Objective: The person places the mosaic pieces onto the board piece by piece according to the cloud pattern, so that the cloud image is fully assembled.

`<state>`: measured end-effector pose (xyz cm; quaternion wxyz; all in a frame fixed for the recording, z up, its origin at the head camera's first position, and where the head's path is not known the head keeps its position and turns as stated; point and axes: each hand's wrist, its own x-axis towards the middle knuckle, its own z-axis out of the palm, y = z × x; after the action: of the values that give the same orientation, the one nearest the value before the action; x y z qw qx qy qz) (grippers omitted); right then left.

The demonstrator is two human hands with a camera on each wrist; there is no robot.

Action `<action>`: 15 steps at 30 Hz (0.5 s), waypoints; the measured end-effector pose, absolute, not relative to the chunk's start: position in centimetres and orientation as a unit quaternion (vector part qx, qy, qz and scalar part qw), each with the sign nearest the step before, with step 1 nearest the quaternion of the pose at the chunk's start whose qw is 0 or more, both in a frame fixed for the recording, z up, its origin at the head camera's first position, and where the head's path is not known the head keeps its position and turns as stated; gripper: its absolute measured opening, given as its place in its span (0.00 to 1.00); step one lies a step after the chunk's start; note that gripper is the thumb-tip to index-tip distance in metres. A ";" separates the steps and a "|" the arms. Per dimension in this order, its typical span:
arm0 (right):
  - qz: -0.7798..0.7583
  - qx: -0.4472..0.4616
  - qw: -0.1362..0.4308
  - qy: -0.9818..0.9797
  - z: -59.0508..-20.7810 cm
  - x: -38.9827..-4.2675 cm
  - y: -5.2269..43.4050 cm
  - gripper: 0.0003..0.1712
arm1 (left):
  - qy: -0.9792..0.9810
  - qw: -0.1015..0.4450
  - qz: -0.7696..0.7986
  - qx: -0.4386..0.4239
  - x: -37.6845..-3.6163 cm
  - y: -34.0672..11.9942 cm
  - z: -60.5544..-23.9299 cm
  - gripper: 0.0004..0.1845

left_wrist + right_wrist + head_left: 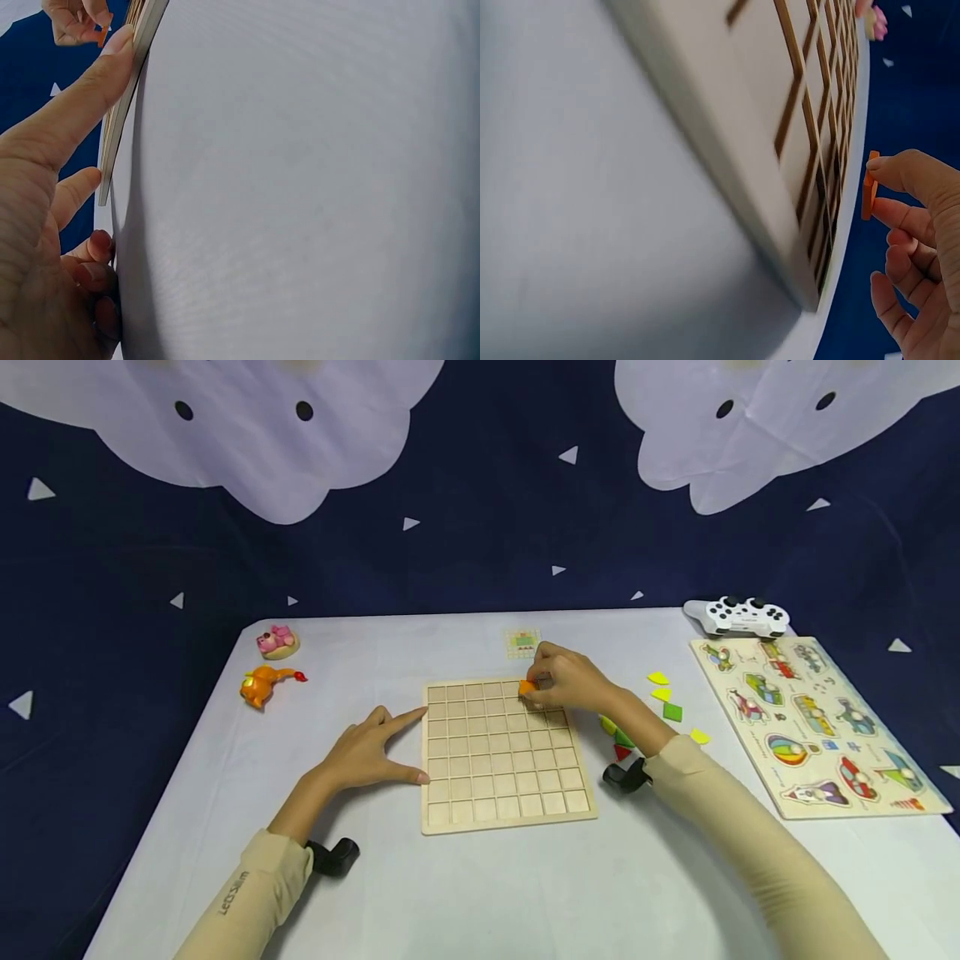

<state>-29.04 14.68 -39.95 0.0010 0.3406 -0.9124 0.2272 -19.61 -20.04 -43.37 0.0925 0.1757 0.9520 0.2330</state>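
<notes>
A wooden grid board [502,752] lies in the middle of the white table [480,877]. My right hand [566,683] pinches a small orange piece [527,687] over the board's far right corner; the right wrist view shows the orange piece [868,196] edge-on between fingertips, just above the grid board [795,150]. My left hand [371,747] rests flat on the table with straight fingers touching the board's left edge. In the left wrist view the left hand's fingers [82,90] press against the board's edge [124,97].
Yellow, green and red loose pieces [663,706] lie right of the board. A small pattern card [522,642] sits behind it. A vehicle peg puzzle [813,722] and a white game controller [738,615] are at the right; an orange toy [264,683] and pink toy [277,641] at the far left.
</notes>
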 end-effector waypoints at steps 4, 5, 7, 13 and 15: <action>0.227 0.367 -0.010 -0.902 -40.3 -28.7 13.1 0.11 | 0.952 0.095 0.233 0.174 -19.6 -20.0 -43.2 0.57; 0.226 0.375 -0.010 -0.899 -40.4 -28.7 12.7 0.11 | 0.952 0.096 0.232 0.173 -19.6 -20.0 -43.2 0.57; 0.219 0.392 -0.009 -0.893 -40.5 -28.6 12.0 0.10 | 0.953 0.097 0.232 0.171 -19.6 -20.0 -43.3 0.57; 0.199 0.425 -0.006 -0.883 -40.9 -28.5 10.9 0.08 | 0.952 0.096 0.233 0.171 -19.6 -20.0 -43.4 0.57; 0.200 0.424 -0.012 -0.883 -41.0 -28.5 10.8 0.08 | 0.952 0.095 0.234 0.171 -19.6 -20.0 -43.4 0.57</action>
<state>-28.51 10.80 -41.02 -0.0125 0.4240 -0.8831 0.2003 -19.64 -20.05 -43.40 0.0951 0.1714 0.9523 0.2339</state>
